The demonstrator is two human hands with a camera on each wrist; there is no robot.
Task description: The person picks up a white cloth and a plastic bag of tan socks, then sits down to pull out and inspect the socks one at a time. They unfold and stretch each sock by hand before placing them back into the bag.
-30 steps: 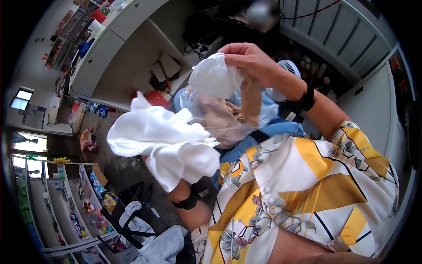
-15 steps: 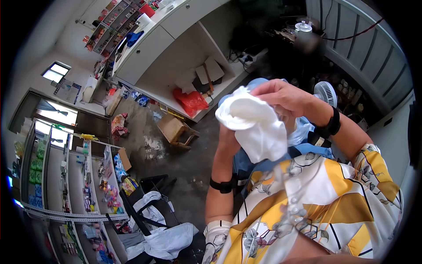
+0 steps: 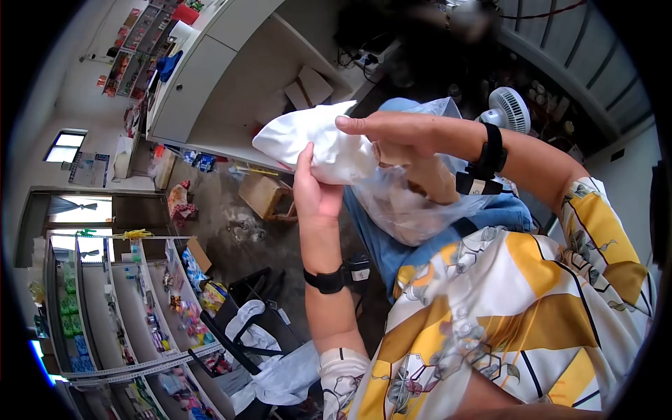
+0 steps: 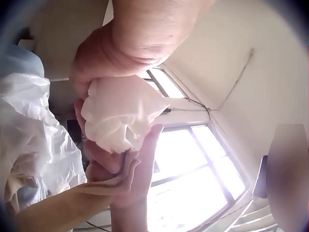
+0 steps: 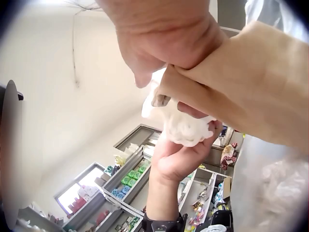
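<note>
In the head view my left hand point(image 3: 318, 192) grips a folded white cloth point(image 3: 301, 143) from below, thumb up along its near side. The left wrist view shows the white cloth point(image 4: 120, 108) as a compact bundle with ruffled layers at its end. My right hand point(image 3: 406, 131) lies against the bundle's right end, thumb stretched over it. A tan cloth point(image 3: 434, 178) hangs from under the right fingers toward a clear plastic bag point(image 3: 392, 203) on the lap. More tan fabric shows inside the bag. In the right wrist view, tan cloth point(image 5: 251, 82) partly covers the right fingers.
A small wooden stool point(image 3: 262, 196) stands on the floor beyond the left hand. An open white cabinet point(image 3: 245, 77) is ahead, and a white fan point(image 3: 509, 110) stands right. Shelves of small goods point(image 3: 126, 301) and a pile of grey clothes point(image 3: 280, 378) lie at left.
The white cloth, loosely draped over the left hand at first, is now gathered into a compact folded bundle. The right hand has come down to it, with tan cloth now under its fingers.
</note>
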